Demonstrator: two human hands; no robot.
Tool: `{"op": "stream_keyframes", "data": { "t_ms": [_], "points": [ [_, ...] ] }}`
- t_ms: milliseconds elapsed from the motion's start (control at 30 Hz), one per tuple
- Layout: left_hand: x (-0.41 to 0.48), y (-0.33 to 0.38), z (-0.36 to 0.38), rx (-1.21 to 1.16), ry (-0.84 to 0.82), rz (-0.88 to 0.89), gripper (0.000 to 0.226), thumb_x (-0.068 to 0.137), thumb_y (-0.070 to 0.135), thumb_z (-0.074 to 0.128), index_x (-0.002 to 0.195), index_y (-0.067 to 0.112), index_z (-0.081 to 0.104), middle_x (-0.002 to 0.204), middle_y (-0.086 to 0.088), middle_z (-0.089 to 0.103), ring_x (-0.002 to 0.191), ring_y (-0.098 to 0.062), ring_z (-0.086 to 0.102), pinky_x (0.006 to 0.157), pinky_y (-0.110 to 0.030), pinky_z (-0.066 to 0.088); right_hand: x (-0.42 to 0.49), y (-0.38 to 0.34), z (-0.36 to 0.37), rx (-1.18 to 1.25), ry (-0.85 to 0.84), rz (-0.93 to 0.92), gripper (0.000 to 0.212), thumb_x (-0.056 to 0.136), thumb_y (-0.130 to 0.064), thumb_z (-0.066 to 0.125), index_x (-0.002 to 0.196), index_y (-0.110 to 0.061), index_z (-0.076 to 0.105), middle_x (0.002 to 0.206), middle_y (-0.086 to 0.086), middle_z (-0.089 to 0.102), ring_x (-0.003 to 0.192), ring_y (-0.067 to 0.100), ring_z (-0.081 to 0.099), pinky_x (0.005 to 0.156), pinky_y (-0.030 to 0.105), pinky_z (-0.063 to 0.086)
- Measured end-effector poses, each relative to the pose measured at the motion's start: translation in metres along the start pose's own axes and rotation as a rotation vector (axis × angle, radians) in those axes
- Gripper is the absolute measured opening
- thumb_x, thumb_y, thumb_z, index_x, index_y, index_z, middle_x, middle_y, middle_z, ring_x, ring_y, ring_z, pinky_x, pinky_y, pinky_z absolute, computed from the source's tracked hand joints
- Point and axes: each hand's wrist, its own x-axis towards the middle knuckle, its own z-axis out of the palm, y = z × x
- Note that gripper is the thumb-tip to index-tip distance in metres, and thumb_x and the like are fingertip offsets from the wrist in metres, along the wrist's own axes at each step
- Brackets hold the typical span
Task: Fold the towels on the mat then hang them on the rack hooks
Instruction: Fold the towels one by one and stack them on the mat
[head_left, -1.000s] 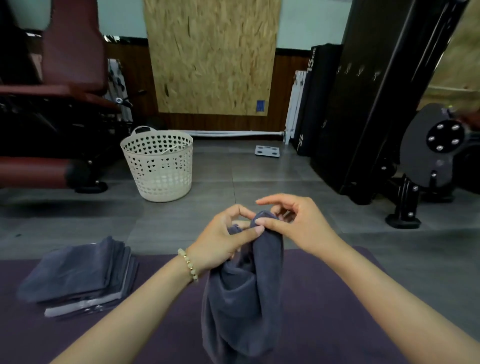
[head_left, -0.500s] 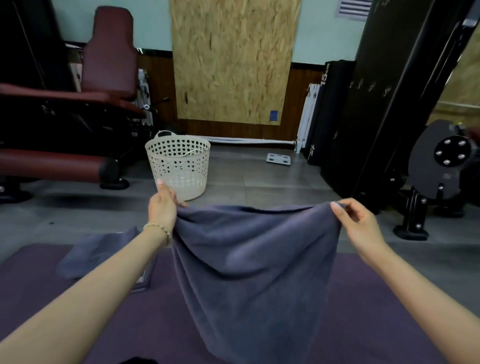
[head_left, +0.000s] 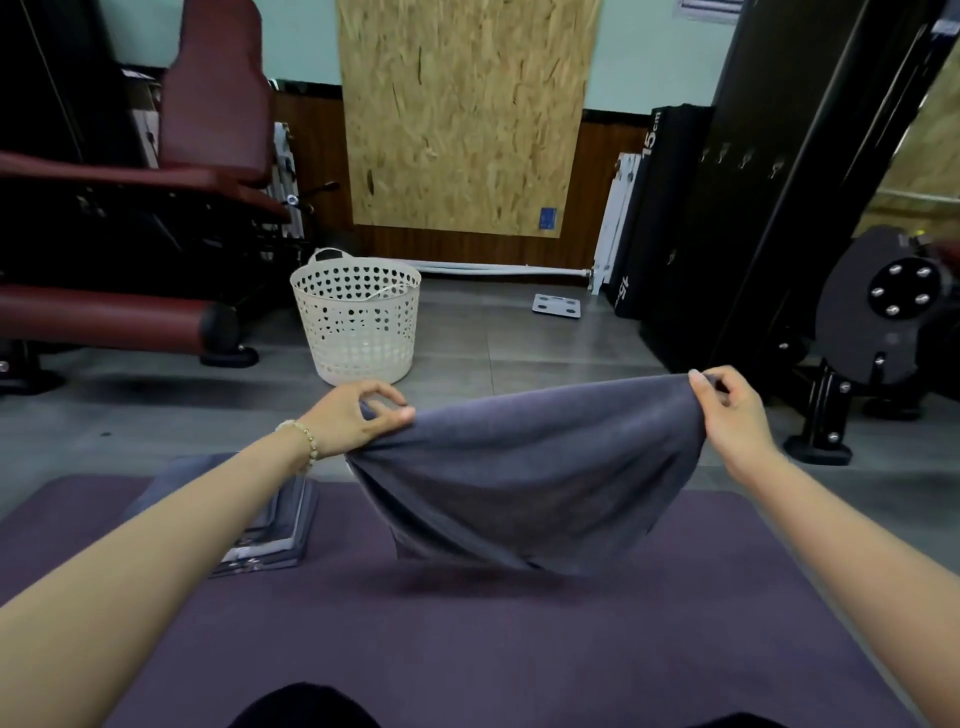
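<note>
A dark grey towel (head_left: 524, 467) hangs spread out above the purple mat (head_left: 467, 634), its lower edge just off the surface. My left hand (head_left: 358, 418) pinches the towel's upper left corner. My right hand (head_left: 727, 410) pinches the upper right corner. A stack of folded grey towels (head_left: 280, 525) lies on the mat's left side, partly hidden by my left forearm. Small hooks (head_left: 743, 158) show on the black rack (head_left: 753, 208) at the right.
A white perforated basket (head_left: 358, 322) stands on the grey floor beyond the mat. Dark red gym benches (head_left: 130, 317) fill the left. A black machine base (head_left: 831, 415) sits at the right. A white scale (head_left: 557, 305) lies near the wall.
The towel went from bunched between both hands to spread wide. Since half a second ago it has been lowered toward the mat, and both hands have come down.
</note>
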Motion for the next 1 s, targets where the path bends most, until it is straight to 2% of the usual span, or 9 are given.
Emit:
{"op": "stream_keyframes", "data": {
  "t_ms": [100, 233, 333, 467, 633, 700, 767, 867, 1000],
  "points": [
    [0.002, -0.006, -0.004, 0.091, -0.213, -0.048, 0.078, 0.032, 0.094, 0.056, 0.078, 0.032, 0.072, 0.075, 0.005, 0.072, 0.07, -0.004, 0.063, 0.072, -0.015, 0.048, 0.002, 0.0, 0.005, -0.048, -0.029, -0.007, 0.021, 0.098, -0.027, 0.051, 0.086, -0.01, 0.052, 0.057, 0.006, 0.043, 0.052, 0.015, 0.035, 0.047, 0.027, 0.029],
    [0.0, -0.011, -0.004, 0.003, -0.384, -0.1, 0.085, 0.041, 0.082, 0.071, 0.083, 0.008, 0.073, 0.078, 0.001, 0.07, 0.073, -0.007, 0.06, 0.075, -0.024, 0.048, -0.003, 0.017, 0.007, -0.101, -0.101, 0.03, 0.023, 0.098, -0.027, 0.051, 0.09, -0.006, 0.052, 0.064, 0.011, 0.045, 0.057, 0.02, 0.038, 0.052, 0.03, 0.031],
    [-0.002, -0.015, -0.009, -0.179, -0.434, -0.193, 0.071, 0.052, 0.062, 0.08, 0.097, 0.009, 0.073, 0.098, -0.005, 0.074, 0.095, -0.017, 0.068, 0.093, -0.035, 0.05, -0.009, 0.033, 0.004, -0.068, -0.167, 0.106, 0.022, 0.097, -0.03, 0.052, 0.087, -0.011, 0.053, 0.071, 0.012, 0.053, 0.065, 0.02, 0.046, 0.059, 0.031, 0.038],
    [0.001, -0.029, -0.004, -0.397, -0.54, -0.322, 0.079, 0.045, 0.058, 0.087, 0.104, 0.007, 0.072, 0.108, -0.011, 0.071, 0.103, -0.024, 0.067, 0.093, -0.033, 0.052, -0.016, 0.051, 0.012, 0.009, -0.234, 0.22, 0.022, 0.097, -0.029, 0.051, 0.079, -0.017, 0.051, 0.053, -0.01, 0.055, 0.043, -0.001, 0.047, 0.039, 0.013, 0.035],
    [0.022, -0.071, 0.05, -0.16, -0.39, -0.404, 0.036, 0.069, 0.055, 0.074, 0.08, 0.02, 0.073, 0.083, 0.007, 0.073, 0.081, -0.01, 0.068, 0.076, -0.02, 0.049, -0.021, 0.121, 0.039, -0.112, -0.215, 0.262, 0.021, 0.098, -0.021, 0.051, 0.079, -0.013, 0.049, 0.067, 0.003, 0.049, 0.055, 0.005, 0.042, 0.047, 0.013, 0.034],
    [0.034, -0.092, 0.079, -0.109, -0.332, -0.431, 0.027, 0.072, 0.049, 0.074, 0.078, 0.023, 0.073, 0.076, 0.013, 0.068, 0.079, -0.007, 0.063, 0.079, -0.019, 0.044, -0.02, 0.152, 0.051, -0.152, -0.196, 0.298, 0.023, 0.098, -0.019, 0.051, 0.077, -0.013, 0.047, 0.064, 0.005, 0.046, 0.046, 0.002, 0.04, 0.044, 0.014, 0.032],
    [0.051, -0.115, 0.107, -0.103, -0.255, -0.446, 0.022, 0.075, 0.04, 0.076, 0.082, 0.019, 0.073, 0.083, 0.01, 0.067, 0.089, -0.011, 0.061, 0.085, -0.021, 0.042, -0.013, 0.181, 0.064, -0.186, -0.174, 0.32, 0.025, 0.098, -0.018, 0.052, 0.074, -0.015, 0.045, 0.061, 0.005, 0.043, 0.042, 0.003, 0.04, 0.042, 0.015, 0.03],
    [0.085, -0.142, 0.143, -0.096, -0.154, -0.435, 0.019, 0.078, 0.033, 0.077, 0.082, 0.015, 0.073, 0.083, 0.002, 0.068, 0.088, -0.016, 0.063, 0.08, -0.022, 0.042, 0.011, 0.22, 0.081, -0.274, -0.125, 0.291, 0.021, 0.096, -0.018, 0.054, 0.078, -0.009, 0.047, 0.059, 0.001, 0.039, 0.055, 0.01, 0.035, 0.052, 0.018, 0.032],
    [0.146, -0.182, 0.192, -0.055, -0.051, -0.425, 0.014, 0.079, 0.03, 0.076, 0.078, 0.018, 0.069, 0.089, -0.002, 0.07, 0.087, -0.016, 0.061, 0.077, -0.022, 0.04, 0.056, 0.277, 0.11, -0.385, -0.144, 0.288, 0.02, 0.096, -0.024, 0.054, 0.084, -0.01, 0.049, 0.061, 0.001, 0.043, 0.065, 0.022, 0.04, 0.062, 0.034, 0.031]
  ]
}}
